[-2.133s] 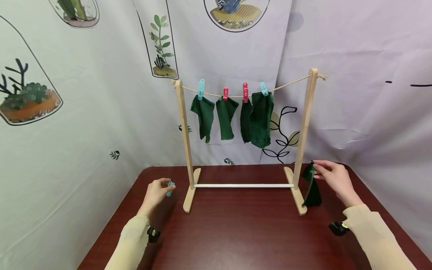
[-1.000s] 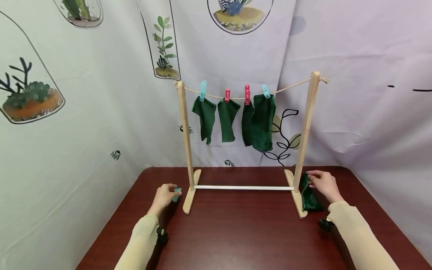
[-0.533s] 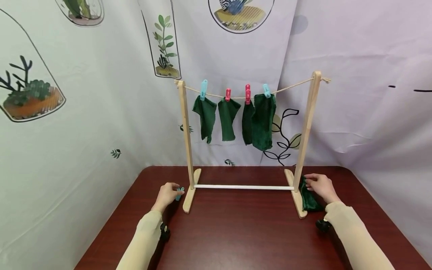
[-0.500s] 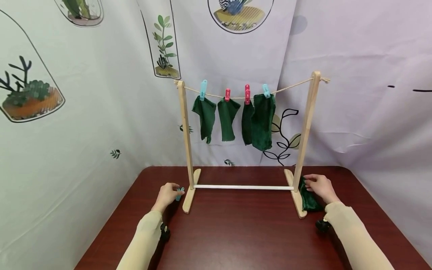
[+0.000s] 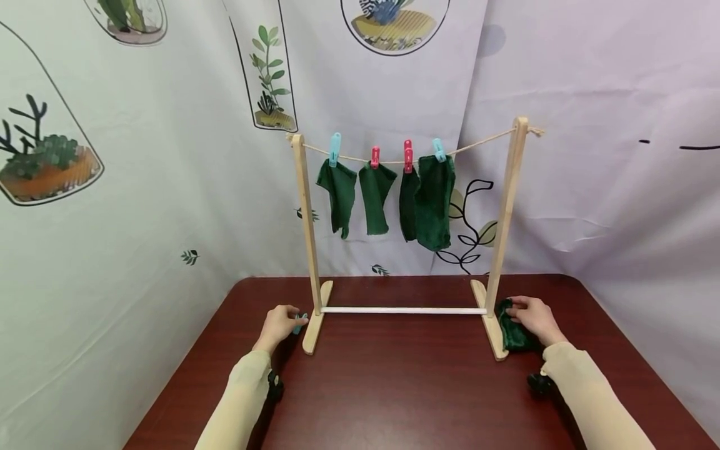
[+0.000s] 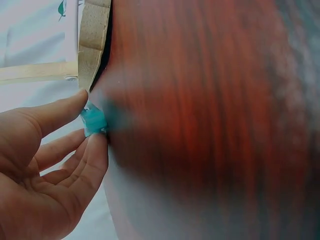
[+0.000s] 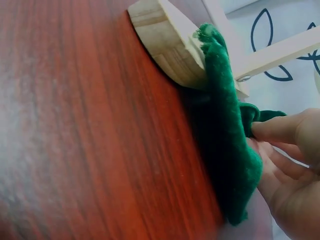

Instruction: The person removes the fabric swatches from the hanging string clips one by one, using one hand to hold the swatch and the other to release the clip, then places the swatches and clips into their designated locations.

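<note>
My left hand [image 5: 277, 327] pinches a light-blue clothespin [image 6: 95, 120] between thumb and fingers. It is low over the table, just left of the rack's left foot [image 5: 313, 331]. On the other side, my right hand [image 5: 535, 320] pinches the upper part of a dark green velvety cloth [image 5: 519, 335]. The cloth's lower part lies slumped on the table beside the rack's right foot [image 5: 496, 337]. In the right wrist view, the thumb presses a fold of the cloth [image 7: 230, 125], whose edge touches the wooden foot. The fingertips behind the cloth are partly hidden.
Between the hands stands a wooden rack [image 5: 306, 219] with a white lower bar [image 5: 402, 310]. From its rope [image 5: 484, 140] hang several green cloths [image 5: 377, 200], held by blue clothespins [image 5: 334, 150] and red clothespins [image 5: 408, 156]. A patterned curtain [image 5: 607, 156] hangs behind the brown table [image 5: 394, 387].
My right hand has moved left and down, and the cloth it lifted has sunk and crumpled onto the table. My left hand has moved right with the clothespin, closer to the rack's foot.
</note>
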### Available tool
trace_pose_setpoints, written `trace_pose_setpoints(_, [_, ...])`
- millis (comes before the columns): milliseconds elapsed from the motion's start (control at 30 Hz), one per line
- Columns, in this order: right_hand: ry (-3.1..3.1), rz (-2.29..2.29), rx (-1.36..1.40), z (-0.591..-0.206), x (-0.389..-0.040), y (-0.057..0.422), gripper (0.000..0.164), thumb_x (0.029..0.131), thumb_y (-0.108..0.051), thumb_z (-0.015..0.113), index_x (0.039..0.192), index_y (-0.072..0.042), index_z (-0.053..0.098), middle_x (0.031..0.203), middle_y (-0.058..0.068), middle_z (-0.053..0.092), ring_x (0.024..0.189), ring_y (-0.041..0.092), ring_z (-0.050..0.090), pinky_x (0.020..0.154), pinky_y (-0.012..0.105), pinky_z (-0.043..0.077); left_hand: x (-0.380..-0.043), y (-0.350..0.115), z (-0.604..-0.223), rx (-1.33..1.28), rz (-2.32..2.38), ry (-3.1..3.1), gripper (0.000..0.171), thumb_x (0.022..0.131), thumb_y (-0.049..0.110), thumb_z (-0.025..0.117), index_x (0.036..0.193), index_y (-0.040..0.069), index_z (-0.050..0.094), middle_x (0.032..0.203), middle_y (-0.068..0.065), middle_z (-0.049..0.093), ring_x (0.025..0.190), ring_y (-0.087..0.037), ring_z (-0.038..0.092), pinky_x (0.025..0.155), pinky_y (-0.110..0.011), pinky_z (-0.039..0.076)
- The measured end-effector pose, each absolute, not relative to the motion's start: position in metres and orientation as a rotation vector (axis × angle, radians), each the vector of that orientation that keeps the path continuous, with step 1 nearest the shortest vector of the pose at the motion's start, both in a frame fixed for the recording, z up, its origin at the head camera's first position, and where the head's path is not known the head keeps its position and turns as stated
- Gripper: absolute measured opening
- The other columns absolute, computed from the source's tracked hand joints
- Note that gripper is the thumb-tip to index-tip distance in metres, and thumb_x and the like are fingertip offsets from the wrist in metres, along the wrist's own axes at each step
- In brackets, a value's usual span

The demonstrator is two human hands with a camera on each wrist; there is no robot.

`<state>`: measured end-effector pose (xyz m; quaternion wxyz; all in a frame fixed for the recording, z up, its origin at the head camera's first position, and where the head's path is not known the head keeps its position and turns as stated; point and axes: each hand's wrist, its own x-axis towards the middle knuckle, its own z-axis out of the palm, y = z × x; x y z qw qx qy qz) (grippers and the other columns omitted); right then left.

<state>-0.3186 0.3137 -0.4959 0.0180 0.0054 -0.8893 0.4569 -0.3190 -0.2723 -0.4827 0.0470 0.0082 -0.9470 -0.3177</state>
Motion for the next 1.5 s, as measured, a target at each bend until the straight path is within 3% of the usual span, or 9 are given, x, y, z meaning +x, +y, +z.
trace_pose_setpoints(400, [-2.779,1.438,-0.015,-0.494,-0.318,0.304,0.048,0.099,-0.007,0.060,0.136,0.021,0.047,0.131,0.043,0.050,0.101,0.041,0.069,0.082,0.043,0.058,-0.320,-0.273,-0.485,0.041,-1.021,-2.891,0.040,0.088,0.016,0.079,0.115,-0.012,0.068,0.096,-0.019,0.071,0.073,-0.022,0.065,0.065,-0.037,0.056])
trace_pose_setpoints(667, [-2.737,1.494,-0.046,-0.502,-0.320,0.302,0.045,0.099,-0.004,0.058,0.135,0.022,0.047,0.121,0.039,0.058,0.097,0.034,0.071,0.078,0.035,0.059,-0.317,-0.275,-0.486,0.042,-1.076,-2.891,0.041,0.088,0.014,0.078,0.116,-0.013,0.067,0.096,-0.018,0.070,0.071,-0.020,0.064,0.064,-0.036,0.055])
trace_pose_setpoints(967, [-2.647,1.524,-0.040,-0.498,-0.316,0.304,0.039,0.100,-0.001,0.056,0.133,0.019,0.052,0.117,0.036,0.062,0.092,0.029,0.073,0.073,0.031,0.060,-0.313,-0.275,-0.482,0.066,-1.190,-2.863,0.046,0.094,0.019,0.073,0.127,-0.011,0.061,0.103,-0.020,0.067,0.070,-0.021,0.064,0.064,-0.036,0.054])
trace_pose_setpoints(1233, [-2.573,1.452,-0.002,-0.473,-0.313,0.312,0.036,0.101,0.002,0.053,0.134,0.018,0.052,0.119,0.037,0.063,0.097,0.034,0.072,0.078,0.036,0.060,-0.317,-0.281,-0.471,0.091,-1.243,-2.768,0.048,0.097,0.022,0.070,0.131,-0.009,0.059,0.102,-0.020,0.067,0.077,-0.027,0.066,0.064,-0.034,0.055])
trace_pose_setpoints(1333, [-2.528,1.447,0.018,-0.458,-0.312,0.315,0.036,0.101,0.002,0.053,0.134,0.017,0.053,0.120,0.037,0.062,0.092,0.021,0.073,0.079,0.034,0.059,-0.320,-0.282,-0.458,0.094,-1.239,-2.726,0.050,0.097,0.026,0.070,0.133,-0.007,0.059,0.104,-0.019,0.066,0.084,-0.032,0.066,0.065,-0.033,0.054])
trace_pose_setpoints(1500, [-2.461,1.431,0.053,-0.434,-0.309,0.319,0.038,0.102,-0.005,0.057,0.134,0.015,0.054,0.117,0.032,0.065,0.079,-0.007,0.065,0.073,0.017,0.056,-0.320,-0.282,-0.431,0.056,-1.228,-2.663,0.050,0.098,0.030,0.068,0.135,-0.003,0.059,0.109,-0.020,0.066,0.093,-0.038,0.066,0.071,-0.037,0.056])
